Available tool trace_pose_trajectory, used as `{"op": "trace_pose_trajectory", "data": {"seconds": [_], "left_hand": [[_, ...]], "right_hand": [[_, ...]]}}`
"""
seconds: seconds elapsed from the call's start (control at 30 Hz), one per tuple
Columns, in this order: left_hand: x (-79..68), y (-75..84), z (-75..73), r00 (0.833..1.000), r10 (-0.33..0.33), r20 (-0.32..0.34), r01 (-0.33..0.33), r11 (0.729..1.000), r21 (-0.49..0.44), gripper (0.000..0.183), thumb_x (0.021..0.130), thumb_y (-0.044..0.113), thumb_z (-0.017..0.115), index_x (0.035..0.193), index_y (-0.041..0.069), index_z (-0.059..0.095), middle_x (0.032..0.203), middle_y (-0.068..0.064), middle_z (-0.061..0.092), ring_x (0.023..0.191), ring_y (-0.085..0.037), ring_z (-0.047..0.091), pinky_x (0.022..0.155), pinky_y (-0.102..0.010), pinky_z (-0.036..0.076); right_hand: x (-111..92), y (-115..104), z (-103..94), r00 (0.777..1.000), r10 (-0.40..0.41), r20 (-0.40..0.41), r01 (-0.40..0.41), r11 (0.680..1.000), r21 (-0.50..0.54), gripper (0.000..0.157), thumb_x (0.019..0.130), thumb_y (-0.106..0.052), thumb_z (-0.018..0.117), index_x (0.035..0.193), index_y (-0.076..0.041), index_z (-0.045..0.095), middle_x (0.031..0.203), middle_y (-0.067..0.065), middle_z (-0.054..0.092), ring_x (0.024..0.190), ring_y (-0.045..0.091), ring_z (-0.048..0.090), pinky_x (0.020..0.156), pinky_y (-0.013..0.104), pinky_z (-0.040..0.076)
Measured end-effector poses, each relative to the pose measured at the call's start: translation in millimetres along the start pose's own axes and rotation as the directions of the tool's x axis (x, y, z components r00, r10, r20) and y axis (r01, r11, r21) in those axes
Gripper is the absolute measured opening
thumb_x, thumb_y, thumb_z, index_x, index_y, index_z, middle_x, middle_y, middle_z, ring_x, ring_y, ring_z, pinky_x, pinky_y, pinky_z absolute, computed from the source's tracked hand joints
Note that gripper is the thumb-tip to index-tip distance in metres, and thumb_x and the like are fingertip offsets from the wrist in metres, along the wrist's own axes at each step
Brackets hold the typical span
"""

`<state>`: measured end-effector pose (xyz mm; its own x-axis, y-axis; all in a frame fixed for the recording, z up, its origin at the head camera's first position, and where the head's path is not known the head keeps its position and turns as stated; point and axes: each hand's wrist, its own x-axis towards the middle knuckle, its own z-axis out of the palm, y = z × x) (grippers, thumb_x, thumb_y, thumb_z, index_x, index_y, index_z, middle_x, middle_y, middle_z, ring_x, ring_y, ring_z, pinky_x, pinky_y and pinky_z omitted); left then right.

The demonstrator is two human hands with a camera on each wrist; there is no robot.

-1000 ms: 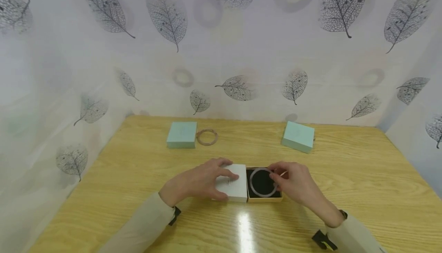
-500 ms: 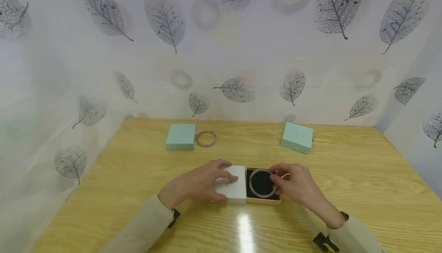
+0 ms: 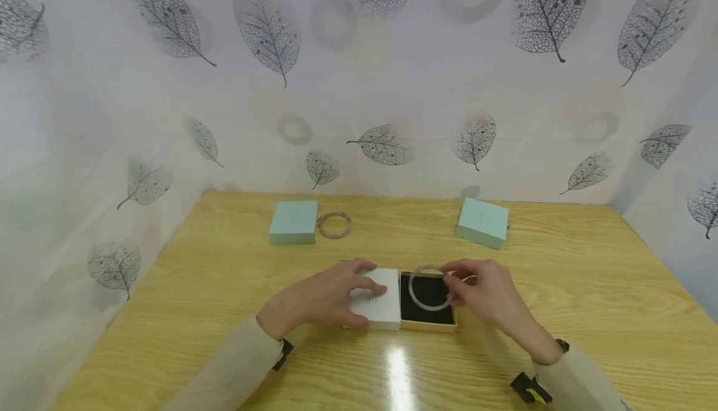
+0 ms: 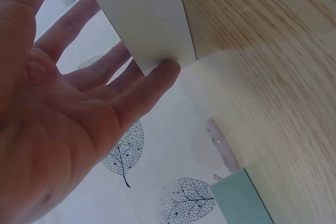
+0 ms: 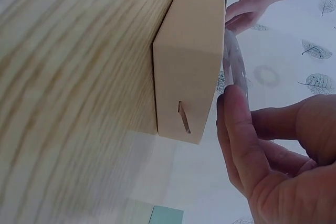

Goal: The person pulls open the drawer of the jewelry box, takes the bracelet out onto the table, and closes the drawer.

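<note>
A pale translucent bangle [image 3: 429,309] is pinched at its right side between the thumb and fingers of my right hand [image 3: 489,289]. It is tilted and lifted over a tan box tray [image 3: 428,327] with a black lining; the right wrist view shows the bangle [image 5: 237,64] above the tray's rim. Butted against the tray's left side is a white box cover [image 3: 388,308]. My left hand [image 3: 325,299] spans that cover, thumb at the near edge and fingers across to the far edge. In the left wrist view, one fingertip presses the cover's end [image 4: 144,17].
Toward the back left stands a mint-green box [image 3: 294,221], with a pinkish bangle [image 3: 335,237] lying beside it. A second mint-green box [image 3: 483,222] sits at the back right, slightly turned. Behind the wooden table [image 3: 224,261] hangs a leaf-printed curtain [image 3: 392,87].
My right hand has raised the bangle up out of the tray, tilting it and shifting slightly away from me. The left hand and the white cover have stayed in place.
</note>
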<state>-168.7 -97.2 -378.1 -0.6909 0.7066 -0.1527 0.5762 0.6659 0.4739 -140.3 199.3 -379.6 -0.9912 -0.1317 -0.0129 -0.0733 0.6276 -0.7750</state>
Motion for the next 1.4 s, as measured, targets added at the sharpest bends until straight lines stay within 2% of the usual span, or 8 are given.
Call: {"op": "trace_pose_trajectory", "data": {"seconds": [0.3, 0.53, 0.77, 1.2, 1.4], "left_hand": [[0.7, -0.2, 0.2, 1.0, -0.006, 0.005, 0.006, 1.0, -0.003, 0.054, 0.086, 0.034, 0.083, 0.137, 0.025, 0.067, 0.16, -0.011, 0.041, 0.146, -0.034, 0.042, 0.119, -0.05, 0.04], [0.4, -0.6, 0.9, 1.0, -0.002, 0.0, 0.002, 1.0, -0.008, 0.054, 0.086, 0.034, 0.083, 0.137, 0.024, 0.067, 0.16, -0.011, 0.042, 0.146, -0.034, 0.042, 0.119, -0.05, 0.041], [0.4, -1.4, 1.5, 1.0, -0.006, 0.002, 0.006, 1.0, -0.007, 0.054, 0.086, 0.034, 0.083, 0.137, 0.024, 0.067, 0.161, -0.011, 0.041, 0.147, -0.034, 0.04, 0.12, -0.05, 0.04], [0.8, -2.2, -0.7, 1.0, -0.009, 0.009, 0.009, 1.0, -0.008, 0.054, 0.086, 0.036, 0.083, 0.137, 0.024, 0.067, 0.161, -0.011, 0.041, 0.147, -0.034, 0.04, 0.121, -0.05, 0.039], [1.0, -2.2, -1.1, 1.0, 0.0, 0.01, 0.0, 1.0, -0.017, 0.054, 0.086, 0.034, 0.083, 0.137, 0.023, 0.067, 0.161, -0.012, 0.041, 0.147, -0.034, 0.04, 0.121, -0.05, 0.038]], "right_hand": [[3.4, 2.5, -2.8, 1.0, 0.019, -0.024, -0.019, 1.0, 0.014, 0.022, 0.098, -0.005, 0.064, 0.117, 0.003, 0.073, 0.101, 0.019, 0.076, 0.067, 0.015, 0.073, 0.058, 0.027, 0.061], [6.0, 3.9, -4.9, 0.999, 0.0, -0.036, 0.001, 1.0, 0.024, 0.021, 0.098, -0.005, 0.065, 0.114, 0.004, 0.073, 0.094, 0.017, 0.077, 0.062, 0.019, 0.073, 0.056, 0.03, 0.061], [9.2, 5.2, -4.3, 0.999, 0.0, -0.044, 0.001, 0.999, 0.038, 0.02, 0.098, -0.005, 0.064, 0.113, 0.005, 0.074, 0.089, 0.015, 0.078, 0.062, 0.018, 0.073, 0.057, 0.03, 0.061], [19.0, 6.9, -4.1, 0.996, -0.036, -0.078, 0.039, 0.998, 0.04, 0.019, 0.098, -0.003, 0.065, 0.112, 0.006, 0.073, 0.092, 0.018, 0.077, 0.067, 0.016, 0.074, 0.06, 0.028, 0.062], [23.4, 8.0, -4.4, 0.996, -0.028, -0.08, 0.032, 0.998, 0.048, 0.021, 0.099, -0.008, 0.066, 0.113, 0.006, 0.073, 0.091, 0.018, 0.077, 0.067, 0.013, 0.073, 0.061, 0.028, 0.062]]}}
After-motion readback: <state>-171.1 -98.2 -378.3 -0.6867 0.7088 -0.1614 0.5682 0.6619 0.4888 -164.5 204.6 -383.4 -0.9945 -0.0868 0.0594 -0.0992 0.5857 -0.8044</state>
